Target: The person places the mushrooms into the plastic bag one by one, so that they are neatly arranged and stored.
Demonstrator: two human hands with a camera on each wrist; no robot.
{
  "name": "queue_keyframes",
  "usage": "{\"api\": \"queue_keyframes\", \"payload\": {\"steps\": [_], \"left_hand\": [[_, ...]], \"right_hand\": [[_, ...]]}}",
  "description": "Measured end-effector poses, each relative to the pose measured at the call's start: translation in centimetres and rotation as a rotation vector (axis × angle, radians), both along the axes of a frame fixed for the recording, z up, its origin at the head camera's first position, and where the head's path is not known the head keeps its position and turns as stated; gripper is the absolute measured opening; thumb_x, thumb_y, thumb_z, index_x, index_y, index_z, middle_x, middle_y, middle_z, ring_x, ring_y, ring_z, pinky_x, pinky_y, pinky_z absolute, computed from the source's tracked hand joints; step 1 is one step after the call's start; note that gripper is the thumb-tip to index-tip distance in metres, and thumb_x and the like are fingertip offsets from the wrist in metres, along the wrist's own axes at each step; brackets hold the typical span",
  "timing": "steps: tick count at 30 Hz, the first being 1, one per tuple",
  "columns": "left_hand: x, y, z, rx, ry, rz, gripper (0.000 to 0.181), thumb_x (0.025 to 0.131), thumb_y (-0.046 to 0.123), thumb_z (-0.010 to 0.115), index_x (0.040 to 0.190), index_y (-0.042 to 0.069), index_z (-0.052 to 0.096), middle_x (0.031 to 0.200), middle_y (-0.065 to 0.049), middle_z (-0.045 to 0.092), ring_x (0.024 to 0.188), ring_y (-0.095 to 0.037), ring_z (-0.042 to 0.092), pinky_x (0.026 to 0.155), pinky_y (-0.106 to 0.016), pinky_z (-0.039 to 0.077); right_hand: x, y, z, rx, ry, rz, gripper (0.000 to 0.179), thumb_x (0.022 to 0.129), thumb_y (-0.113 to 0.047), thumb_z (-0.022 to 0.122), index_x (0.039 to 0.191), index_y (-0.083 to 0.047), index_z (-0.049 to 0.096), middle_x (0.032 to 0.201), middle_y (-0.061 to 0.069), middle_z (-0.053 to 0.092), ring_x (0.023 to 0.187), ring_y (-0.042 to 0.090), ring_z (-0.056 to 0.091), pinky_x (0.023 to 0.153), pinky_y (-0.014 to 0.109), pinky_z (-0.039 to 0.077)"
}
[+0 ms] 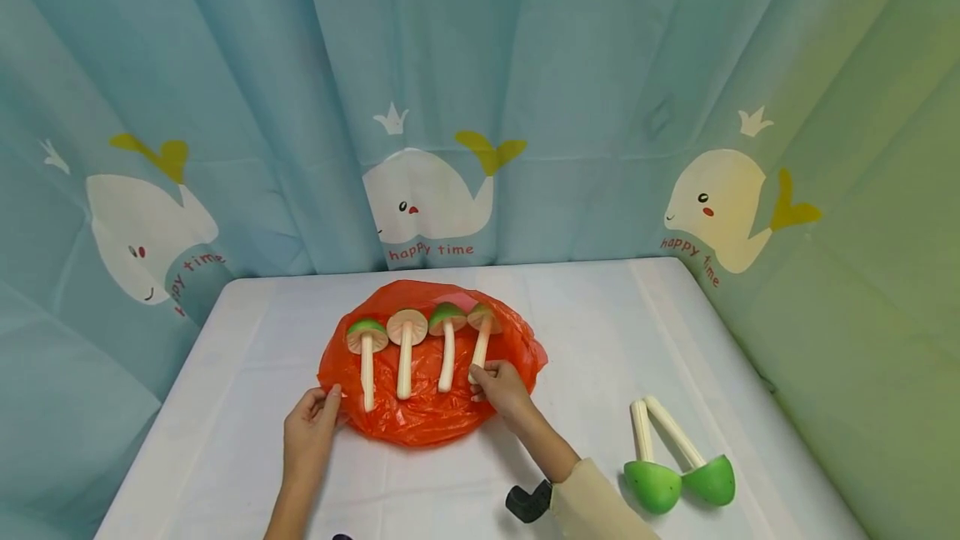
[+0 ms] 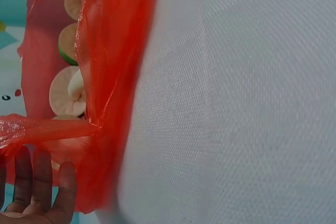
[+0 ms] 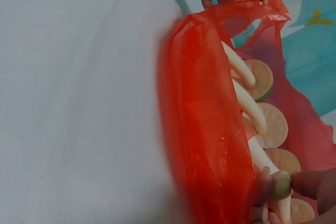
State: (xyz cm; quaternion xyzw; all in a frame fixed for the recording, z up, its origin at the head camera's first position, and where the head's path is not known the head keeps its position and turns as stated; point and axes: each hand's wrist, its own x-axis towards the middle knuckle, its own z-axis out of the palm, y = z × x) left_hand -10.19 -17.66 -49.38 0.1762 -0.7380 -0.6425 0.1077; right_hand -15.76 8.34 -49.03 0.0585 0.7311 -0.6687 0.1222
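Note:
A red plastic bag (image 1: 420, 432) lies spread on the white table, its rim raised around several toy mushrooms with pale stems and green caps. Left to right they are one mushroom (image 1: 367, 365), a second (image 1: 406, 361), a third (image 1: 448, 348) and the rightmost mushroom (image 1: 482, 342). My left hand (image 1: 311, 423) pinches the bag's left edge, where a strip of plastic (image 2: 58, 129) is pulled up. My right hand (image 1: 502, 390) pinches the lower stem end of the rightmost mushroom, thumb and fingers around the stem tip (image 3: 282, 184).
On the table's right side, two more toy mushrooms (image 1: 652, 486) lie with caps toward me. A black object (image 1: 528, 502) shows beside my right sleeve. Behind the table (image 1: 585, 323) hangs a blue curtain (image 1: 570, 107) with whale prints.

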Motion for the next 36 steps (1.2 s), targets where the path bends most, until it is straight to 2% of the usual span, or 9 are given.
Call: {"api": "queue_keyframes", "payload": {"steps": [7,13,18,24,30,36], "left_hand": [[0.0,0.0,0.0,-0.012,-0.007,-0.001,0.032,0.096,0.025,0.056,0.097,-0.007,0.055,0.088,-0.014,0.063,0.069,-0.006,0.061,0.064,-0.023,0.055],[0.1,-0.1,0.0,-0.021,-0.003,0.016,0.031,0.096,0.023,0.056,0.095,-0.007,0.055,0.087,-0.014,0.063,0.069,-0.007,0.061,0.063,-0.024,0.056],[0.1,-0.1,0.0,-0.015,-0.004,0.013,0.03,0.096,0.023,0.056,0.095,-0.007,0.054,0.087,-0.015,0.063,0.07,-0.008,0.061,0.064,-0.024,0.055],[0.3,-0.3,0.2,-0.025,-0.01,0.015,0.032,0.096,0.024,0.055,0.098,-0.007,0.055,0.09,-0.017,0.063,0.071,-0.008,0.062,0.065,-0.022,0.055],[0.4,-0.7,0.1,-0.025,-0.002,0.028,0.034,0.097,0.025,0.054,0.103,-0.008,0.056,0.099,-0.019,0.064,0.074,-0.003,0.061,0.068,-0.019,0.054],[0.6,-0.8,0.1,0.018,-0.005,0.034,0.033,0.097,0.024,0.054,0.104,-0.008,0.055,0.095,-0.014,0.064,0.074,-0.002,0.062,0.069,-0.021,0.054]], "right_hand": [[0.0,0.2,-0.3,0.099,-0.011,-0.03,0.04,0.09,-0.01,0.063,0.114,0.013,0.04,0.076,0.011,0.062,0.06,0.013,0.058,0.058,0.027,0.055],[0.2,0.4,-0.4,0.219,0.002,-0.016,0.045,0.089,-0.015,0.066,0.116,0.012,0.042,0.078,0.009,0.061,0.063,0.016,0.058,0.057,0.027,0.054],[0.4,0.5,-0.5,0.306,0.012,-0.029,0.05,0.088,-0.019,0.068,0.12,0.01,0.043,0.086,0.009,0.057,0.069,0.016,0.053,0.059,0.025,0.049],[0.9,0.7,-0.1,0.327,0.046,-0.057,0.053,0.087,-0.021,0.068,0.122,0.009,0.044,0.093,0.01,0.054,0.072,0.018,0.051,0.06,0.025,0.049],[1.7,1.1,1.2,0.294,0.115,-0.06,0.053,0.087,-0.024,0.067,0.124,0.007,0.044,0.095,0.009,0.057,0.067,0.016,0.052,0.059,0.026,0.048],[2.6,2.5,2.6,0.274,0.194,-0.038,0.049,0.088,-0.022,0.066,0.125,0.004,0.046,0.089,0.005,0.056,0.07,0.016,0.05,0.06,0.026,0.045]]}}
